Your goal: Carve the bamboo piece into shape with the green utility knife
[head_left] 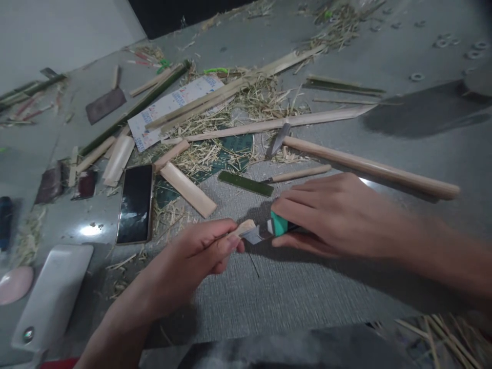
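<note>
Nearest, beyond the wrist side of the right hand (330,212) and low by its forearm, lies a loose pile of thin strips (448,338). The left hand (203,246) pinches a small pale piece (246,226) between thumb and fingers, its tip pointing toward the right hand. The right hand is wrapped around a green-and-black knife (280,224), whose blade (254,234) meets the tip of that piece between the two hands; how deep it bites cannot be told.

Left of the left hand lie a pale slab (54,292) with a round stud and, farther out, a rounded pink object (16,285). A dark-screened phone (134,204) rests just beyond the left hand's wrist. Past the left fingertips is a flat pale slat (188,188); a short green strip (246,183) lies just ahead of the right fingers, with a thin wooden-handled tool (300,174) beside it. Beyond the right knuckles stretches a hammer (369,166), its head to the left.

Farther ahead of both hands, a long pale strip (277,124) crosses straw-like shavings (265,97), with a printed card (177,108) to their left. Washers (416,77) lie scattered far beyond the right hand.
</note>
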A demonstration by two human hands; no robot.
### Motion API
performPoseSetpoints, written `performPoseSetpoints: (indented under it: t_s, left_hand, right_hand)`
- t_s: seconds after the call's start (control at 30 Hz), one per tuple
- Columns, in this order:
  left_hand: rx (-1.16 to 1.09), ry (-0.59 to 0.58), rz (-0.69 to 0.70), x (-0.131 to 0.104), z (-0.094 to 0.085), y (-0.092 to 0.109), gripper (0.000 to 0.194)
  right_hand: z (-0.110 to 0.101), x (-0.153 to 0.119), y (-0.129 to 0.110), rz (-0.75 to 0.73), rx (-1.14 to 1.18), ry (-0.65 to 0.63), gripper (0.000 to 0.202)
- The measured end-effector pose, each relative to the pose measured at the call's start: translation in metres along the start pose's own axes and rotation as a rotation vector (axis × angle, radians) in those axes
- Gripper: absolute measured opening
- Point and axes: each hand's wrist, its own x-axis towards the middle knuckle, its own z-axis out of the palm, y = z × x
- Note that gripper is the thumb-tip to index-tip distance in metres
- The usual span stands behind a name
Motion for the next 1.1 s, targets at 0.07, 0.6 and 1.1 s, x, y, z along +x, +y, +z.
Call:
performPoseSetpoints:
  t_s: [0.07,0.6,1.1]
  left_hand:
    - [0.05,-0.006,-0.002,0.0,0.001,0.001,0.039]
    - [0.021,0.017,0.038,-0.006,-0.001,0.001,0.045]
    - [-0.019,-0.025,-0.02,-0.011,-0.014,0.014,0.04]
  right_hand:
    - [0.001,-0.001,0.0,-0.006,0.002,-0.012,0.047]
    - [-0.002,0.0,-0.009,-0.013,-0.144,0.119,0.044]
    - [-0.004,0.002,-0.018,0.074,-0.24,0.191,0.041]
